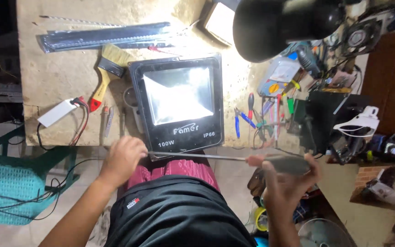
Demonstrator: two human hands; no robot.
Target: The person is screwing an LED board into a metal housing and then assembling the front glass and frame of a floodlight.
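At the near edge of the worn beige workbench [60, 73], I see a square black floodlight with a glass front [178, 101] lying face up, and I take it as my landmark. My right hand [285, 180], to the right of the floodlight's near corner, is closed around the dark handle of a long screwdriver with a thin steel shaft [197, 156]; the handle is blurred, so I cannot tell its colour for sure. The shaft runs level along the floodlight's near edge, with its tip at the near left corner. My left hand [123, 158] sits at that same corner, fingers curled together at the tip; whether they pinch the tip or only rest by it I cannot tell. Left of the floodlight lies a flat paintbrush with a yellow and red handle [107, 75], and further left a small white rectangular driver box with red and black wires [58, 112]. Beyond the floodlight lie long silvery metal strips [106, 36]. To its right is a scatter of blue- and red-handled pliers and screwdrivers [257, 116].
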